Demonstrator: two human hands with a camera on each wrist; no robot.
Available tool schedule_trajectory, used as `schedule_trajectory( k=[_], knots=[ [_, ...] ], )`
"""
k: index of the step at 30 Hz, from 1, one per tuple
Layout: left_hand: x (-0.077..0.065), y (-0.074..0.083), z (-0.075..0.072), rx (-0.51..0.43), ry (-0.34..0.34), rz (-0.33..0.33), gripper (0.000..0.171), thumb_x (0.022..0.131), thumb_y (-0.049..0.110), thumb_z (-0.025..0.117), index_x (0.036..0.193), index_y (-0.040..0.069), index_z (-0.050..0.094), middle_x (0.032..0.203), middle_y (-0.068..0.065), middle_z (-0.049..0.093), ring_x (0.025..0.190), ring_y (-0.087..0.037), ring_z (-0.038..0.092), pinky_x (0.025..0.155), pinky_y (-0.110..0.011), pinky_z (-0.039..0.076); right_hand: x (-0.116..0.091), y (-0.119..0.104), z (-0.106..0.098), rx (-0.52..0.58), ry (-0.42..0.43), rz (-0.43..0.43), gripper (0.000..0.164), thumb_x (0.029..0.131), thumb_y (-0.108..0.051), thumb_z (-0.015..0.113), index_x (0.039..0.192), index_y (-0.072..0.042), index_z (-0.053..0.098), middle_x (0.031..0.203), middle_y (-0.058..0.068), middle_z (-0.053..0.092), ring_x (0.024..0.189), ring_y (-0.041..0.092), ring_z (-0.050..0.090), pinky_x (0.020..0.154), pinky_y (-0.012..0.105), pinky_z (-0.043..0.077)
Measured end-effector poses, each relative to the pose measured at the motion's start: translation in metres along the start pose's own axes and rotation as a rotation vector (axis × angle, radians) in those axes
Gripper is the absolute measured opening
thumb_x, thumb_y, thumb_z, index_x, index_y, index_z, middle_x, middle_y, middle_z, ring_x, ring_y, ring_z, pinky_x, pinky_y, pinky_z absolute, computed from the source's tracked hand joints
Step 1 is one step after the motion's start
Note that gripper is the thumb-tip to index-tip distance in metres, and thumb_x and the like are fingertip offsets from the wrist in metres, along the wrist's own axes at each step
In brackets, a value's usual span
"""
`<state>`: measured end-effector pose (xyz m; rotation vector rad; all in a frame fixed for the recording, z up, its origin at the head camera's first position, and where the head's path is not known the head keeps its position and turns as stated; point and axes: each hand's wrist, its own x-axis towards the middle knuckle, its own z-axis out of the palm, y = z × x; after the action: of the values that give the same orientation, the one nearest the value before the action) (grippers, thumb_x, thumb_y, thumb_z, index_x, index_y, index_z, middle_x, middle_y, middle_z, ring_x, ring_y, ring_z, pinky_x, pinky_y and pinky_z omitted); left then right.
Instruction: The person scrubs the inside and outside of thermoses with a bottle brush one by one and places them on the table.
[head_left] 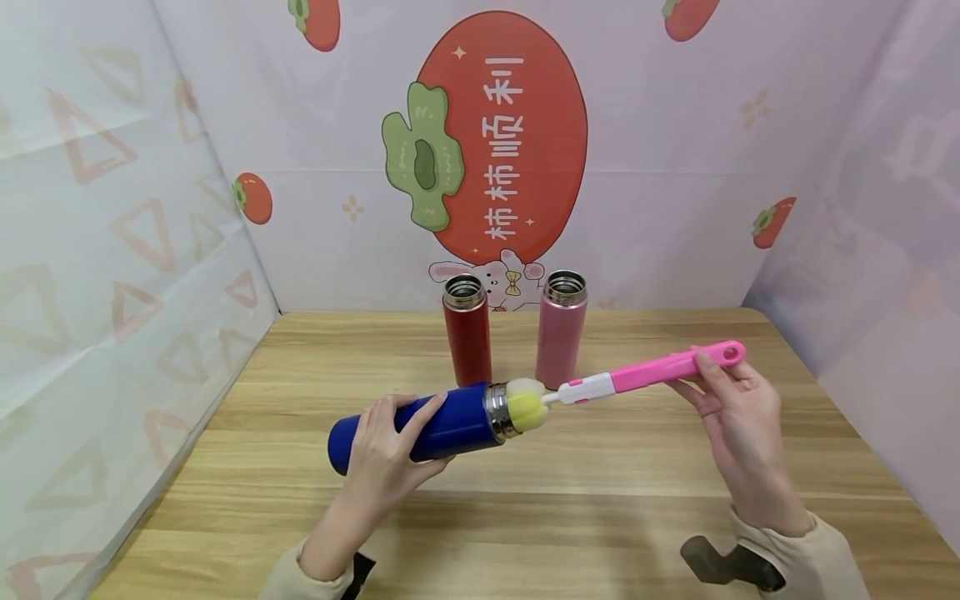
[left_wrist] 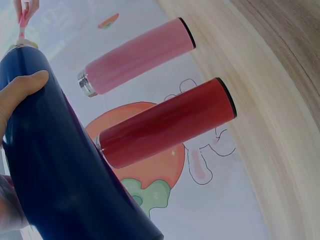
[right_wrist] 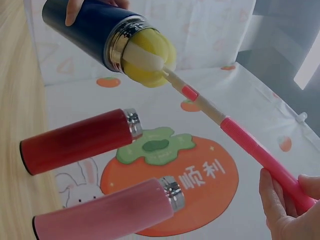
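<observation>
My left hand (head_left: 387, 450) grips a blue thermos bottle (head_left: 457, 421), which lies tilted above the table with its metal mouth facing right. With its fingertips and thumb, my right hand (head_left: 738, 417) pinches the pink handle of a bottle brush (head_left: 652, 372). The yellow and white sponge head (right_wrist: 150, 57) sits at the blue bottle's mouth, partly inside; how deep it goes is hidden. In the left wrist view the blue bottle (left_wrist: 60, 150) fills the left side, with the thumb across it.
Behind the blue bottle, a red bottle (head_left: 470, 342) and a pink bottle (head_left: 561, 337) stand upright without lids on the wooden table (head_left: 570, 533). A printed cloth backdrop (head_left: 660, 167) hangs behind the table and along its sides.
</observation>
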<state>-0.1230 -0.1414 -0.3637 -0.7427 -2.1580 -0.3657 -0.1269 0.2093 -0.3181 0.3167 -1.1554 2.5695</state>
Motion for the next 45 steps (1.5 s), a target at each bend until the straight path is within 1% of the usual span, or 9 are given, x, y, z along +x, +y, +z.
schedule_trajectory(
  k=[5, 9, 17, 25, 29, 34, 40, 42, 45],
  knots=[
    [-0.002, 0.000, -0.002, -0.001, -0.012, -0.010, 0.083, 0.044, 0.030, 0.086, 0.119, 0.018, 0.053, 0.096, -0.017, 0.051, 0.086, -0.030, 0.052, 0.071, -0.046, 0.044, 0.001, -0.002, -0.004, 0.040, 0.005, -0.004, 0.015, 0.087, 0.008, 0.045, 0.093, 0.011, 0.058, 0.087, 0.016, 0.061, 0.079, 0.023, 0.063, 0.075, 0.035, 0.049],
    [-0.004, -0.001, -0.004, -0.004, -0.021, -0.010, 0.084, 0.044, 0.031, 0.087, 0.120, 0.019, 0.053, 0.097, -0.017, 0.051, 0.086, -0.030, 0.052, 0.072, -0.046, 0.044, 0.001, -0.005, -0.008, 0.039, 0.007, -0.002, 0.016, 0.087, 0.007, 0.044, 0.093, 0.012, 0.058, 0.087, 0.016, 0.061, 0.079, 0.023, 0.063, 0.074, 0.035, 0.049],
    [-0.004, -0.002, -0.005, -0.009, -0.021, -0.006, 0.084, 0.044, 0.030, 0.087, 0.120, 0.019, 0.053, 0.096, -0.017, 0.051, 0.086, -0.030, 0.052, 0.072, -0.046, 0.044, 0.000, -0.010, -0.010, 0.003, 0.004, 0.004, 0.017, 0.088, 0.007, 0.043, 0.094, 0.010, 0.059, 0.088, 0.015, 0.060, 0.080, 0.021, 0.063, 0.075, 0.034, 0.049],
    [-0.006, -0.004, -0.006, -0.006, -0.030, -0.010, 0.084, 0.044, 0.031, 0.087, 0.120, 0.019, 0.053, 0.096, -0.017, 0.051, 0.086, -0.030, 0.052, 0.072, -0.046, 0.044, 0.002, -0.012, -0.016, 0.097, -0.004, 0.002, 0.017, 0.088, 0.008, 0.041, 0.094, 0.014, 0.057, 0.089, 0.019, 0.060, 0.081, 0.025, 0.063, 0.076, 0.036, 0.048],
    [-0.007, -0.005, -0.006, -0.002, -0.023, -0.005, 0.084, 0.043, 0.030, 0.087, 0.119, 0.017, 0.054, 0.095, -0.018, 0.051, 0.086, -0.030, 0.052, 0.072, -0.047, 0.044, 0.003, -0.015, -0.020, 0.099, -0.009, -0.003, 0.018, 0.088, 0.008, 0.040, 0.095, 0.014, 0.056, 0.090, 0.018, 0.060, 0.081, 0.024, 0.063, 0.076, 0.035, 0.048],
    [-0.007, -0.006, -0.004, -0.015, -0.019, 0.003, 0.084, 0.043, 0.029, 0.087, 0.119, 0.017, 0.053, 0.095, -0.018, 0.051, 0.086, -0.029, 0.051, 0.071, -0.047, 0.043, 0.005, -0.019, -0.023, 0.122, -0.012, 0.016, 0.018, 0.089, 0.008, 0.040, 0.095, 0.014, 0.056, 0.089, 0.019, 0.060, 0.081, 0.026, 0.063, 0.076, 0.036, 0.048],
    [-0.012, -0.012, -0.004, -0.018, -0.008, -0.033, 0.081, 0.043, 0.026, 0.086, 0.117, 0.015, 0.056, 0.095, -0.018, 0.051, 0.084, -0.031, 0.052, 0.070, -0.046, 0.043, 0.011, -0.032, -0.035, 0.207, 0.057, -0.006, 0.018, 0.087, 0.010, 0.040, 0.093, 0.016, 0.056, 0.085, 0.023, 0.061, 0.077, 0.030, 0.064, 0.073, 0.037, 0.049],
    [-0.015, -0.014, -0.003, -0.023, -0.006, -0.037, 0.081, 0.042, 0.025, 0.087, 0.116, 0.014, 0.056, 0.094, -0.018, 0.051, 0.083, -0.031, 0.052, 0.069, -0.046, 0.042, 0.013, -0.037, -0.038, 0.211, 0.080, -0.016, 0.017, 0.087, 0.011, 0.041, 0.094, 0.017, 0.055, 0.084, 0.024, 0.061, 0.076, 0.030, 0.064, 0.072, 0.037, 0.049],
    [-0.016, -0.015, -0.002, -0.035, -0.010, -0.027, 0.081, 0.043, 0.026, 0.086, 0.117, 0.013, 0.056, 0.094, -0.018, 0.052, 0.083, -0.031, 0.052, 0.069, -0.046, 0.043, 0.015, -0.040, -0.039, 0.166, 0.110, -0.001, 0.016, 0.086, 0.009, 0.044, 0.095, 0.015, 0.056, 0.084, 0.022, 0.062, 0.075, 0.028, 0.064, 0.072, 0.036, 0.049]
  ],
)
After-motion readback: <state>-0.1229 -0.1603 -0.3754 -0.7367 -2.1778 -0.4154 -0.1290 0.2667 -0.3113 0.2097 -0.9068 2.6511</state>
